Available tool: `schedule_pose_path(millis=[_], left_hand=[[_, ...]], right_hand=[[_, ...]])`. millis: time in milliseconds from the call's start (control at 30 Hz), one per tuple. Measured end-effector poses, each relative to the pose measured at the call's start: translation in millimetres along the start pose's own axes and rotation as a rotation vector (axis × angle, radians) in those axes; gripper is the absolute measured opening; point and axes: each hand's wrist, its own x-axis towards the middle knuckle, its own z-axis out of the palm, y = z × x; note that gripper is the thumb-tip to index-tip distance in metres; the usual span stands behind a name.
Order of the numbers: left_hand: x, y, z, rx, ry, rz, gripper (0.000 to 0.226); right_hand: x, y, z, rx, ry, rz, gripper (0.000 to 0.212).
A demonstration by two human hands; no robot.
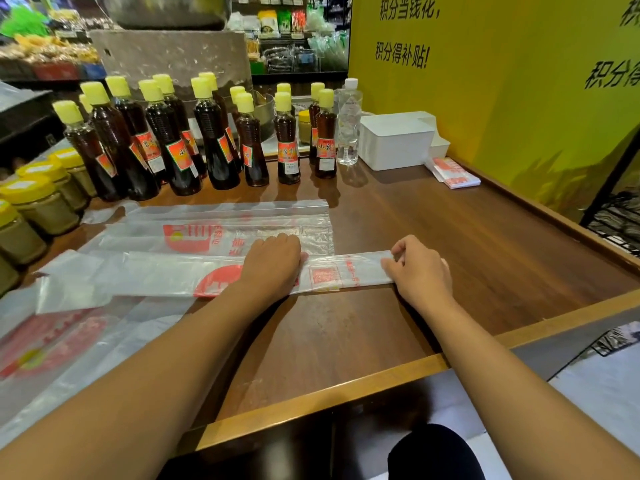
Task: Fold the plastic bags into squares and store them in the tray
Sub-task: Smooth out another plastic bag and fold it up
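I'm mid-fold: my left hand [273, 261] presses flat on the long clear red-printed plastic bag strip [325, 273], my right hand [420, 268] pinches its end. Next, I'd fold that end over squarely.

From my feed I look down on a dark brown wooden table [433, 237] edged with a lighter wooden trim [311, 400]. On the right rises a bright yellow wall [519, 81] printed with large black Chinese characters, with soft shadows falling across its lower part. Behind the table stands a grey, scuffed panel [173, 60], and past it shop shelves [294, 32] crowded with packaged goods. At far right a black wire rack [620, 216] shows beside the wall. Below the table edge lies a pale grey floor [595, 400]. The light is even and indoor.
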Motion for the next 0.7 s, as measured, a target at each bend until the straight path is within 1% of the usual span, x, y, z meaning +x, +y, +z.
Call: schedule_pose_path(millis=[100, 200, 267, 333, 400, 467, 533, 633, 700], left_hand=[[-1, -1, 4, -0.041, 0.010, -0.020, 0.022], [-3, 0, 5, -0.060, 0.019, -0.038, 0.022], [-4, -1, 7, -0.053, 0.013, -0.027, 0.024], [-3, -1, 8, -0.048, -0.004, -0.013, 0.026], [-3, -1, 7, -0.049, -0.019, -0.009, 0.028], [-4, -1, 8, -0.048, -0.024, -0.006, 0.028], [-5, -3, 8, -0.072, -0.023, -0.015, 0.026], [-5, -4, 2, -0.167, -0.070, -0.069, 0.023], [-3, -7, -5, -0.237, -0.104, -0.122, 0.030]], right_hand=[[1, 0, 2, -0.067, 0.044, -0.064, 0.020], [-1, -3, 1, -0.202, 0.195, -0.256, 0.018], [-7, -17, 0, -0.228, 0.259, -0.385, 0.015], [-11, -42, 8, -0.228, 0.202, -0.467, 0.018], [-17, -65, 28, -0.230, 0.055, -0.479, 0.029], [-19, -73, 52, -0.248, -0.060, -0.443, 0.038], [-19, -68, 68, -0.296, -0.125, -0.400, 0.043], [-17, -64, 69, -0.382, -0.221, -0.344, 0.055], [-18, -67, 66, -0.401, -0.246, -0.329, 0.058]])
